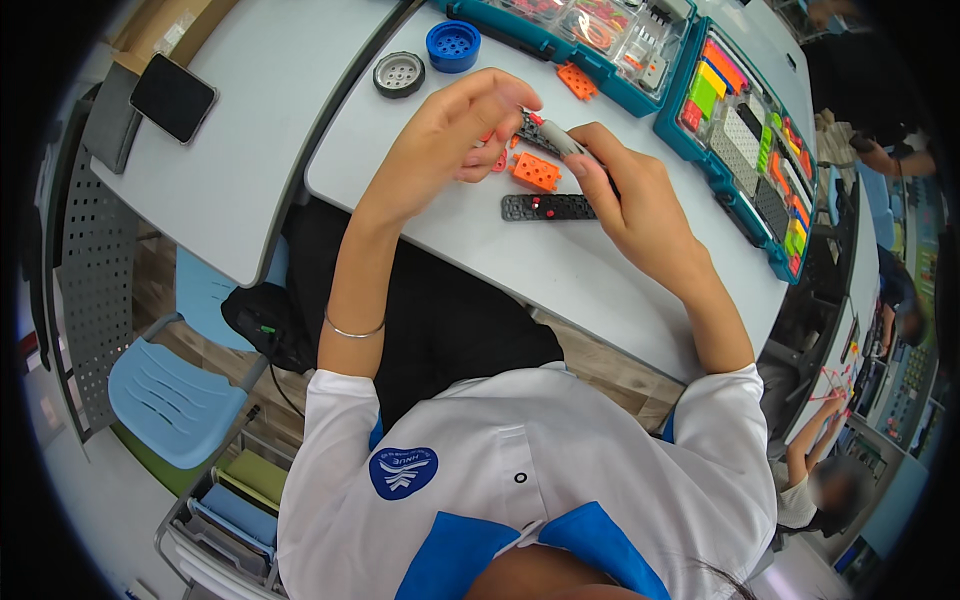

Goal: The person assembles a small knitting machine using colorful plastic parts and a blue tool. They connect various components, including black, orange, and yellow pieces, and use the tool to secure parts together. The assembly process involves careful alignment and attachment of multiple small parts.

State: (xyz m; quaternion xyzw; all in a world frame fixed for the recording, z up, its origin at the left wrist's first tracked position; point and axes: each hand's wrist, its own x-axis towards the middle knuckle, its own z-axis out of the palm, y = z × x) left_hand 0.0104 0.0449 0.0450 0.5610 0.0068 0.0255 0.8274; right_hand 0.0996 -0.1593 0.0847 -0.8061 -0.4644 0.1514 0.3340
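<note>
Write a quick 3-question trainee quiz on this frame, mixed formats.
1. True or false: both hands are on one small grey-and-black piece above the table.
2. Which lies flat on the table just below the hands? A) blue round wheel B) black perforated strip C) phone
3. Fill in: the two round wheels near the table's far edge are blue and ____.

Key
1. True: left hand and right hand pinch the grey-and-black piece over the table.
2. B: black perforated strip, near the orange block.
3. Grey: grey wheel, blue wheel.
</note>
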